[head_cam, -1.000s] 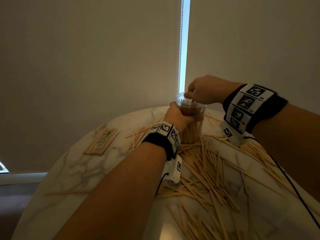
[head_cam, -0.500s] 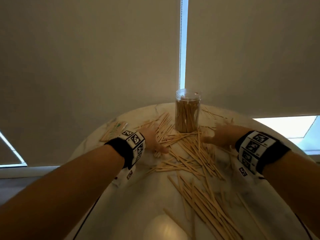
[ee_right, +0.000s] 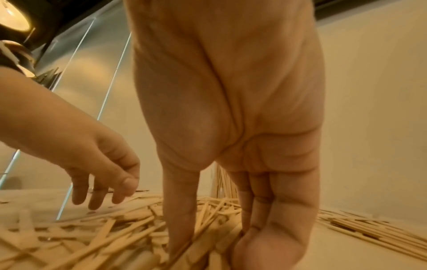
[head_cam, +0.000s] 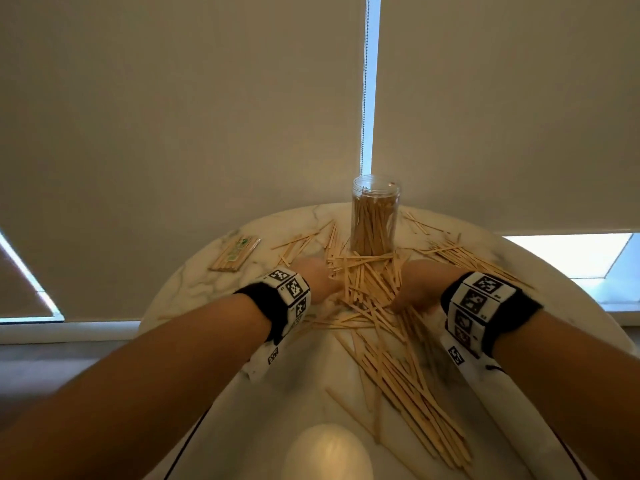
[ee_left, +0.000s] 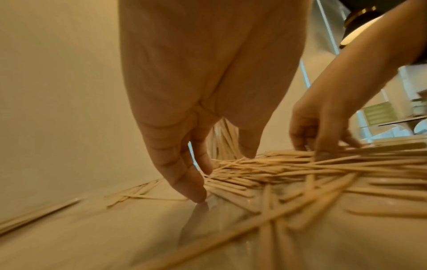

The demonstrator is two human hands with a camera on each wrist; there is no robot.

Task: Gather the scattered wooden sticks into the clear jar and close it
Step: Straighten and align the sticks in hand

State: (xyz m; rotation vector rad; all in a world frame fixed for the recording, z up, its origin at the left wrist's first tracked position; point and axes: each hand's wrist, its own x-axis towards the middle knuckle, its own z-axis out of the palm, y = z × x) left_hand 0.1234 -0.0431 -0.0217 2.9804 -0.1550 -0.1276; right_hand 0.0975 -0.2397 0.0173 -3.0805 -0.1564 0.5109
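The clear jar [head_cam: 375, 216] stands upright at the back of the round marble table [head_cam: 194, 285], partly filled with wooden sticks; I see no lid. A heap of loose sticks [head_cam: 363, 285] lies just in front of it. My left hand [head_cam: 320, 278] is against the heap's left side and my right hand [head_cam: 415, 285] against its right side. In the left wrist view the left hand [ee_left: 221, 173] points straight fingers down, one fingertip [ee_left: 196, 197] touching the table. The right hand [ee_right: 219, 237] has straight fingers dug into the sticks [ee_right: 115, 233]. Neither hand holds anything.
More sticks trail toward the front of the table [head_cam: 408, 386] and fan out at the back right [head_cam: 467, 258]. A flat packet of sticks with a green label [head_cam: 235, 254] lies at the back left. Roller blinds hang close behind the table.
A second ago my left hand gripped the jar and my right hand was at its mouth. Both let go, dropped to the table and have closed in on the heap from either side.
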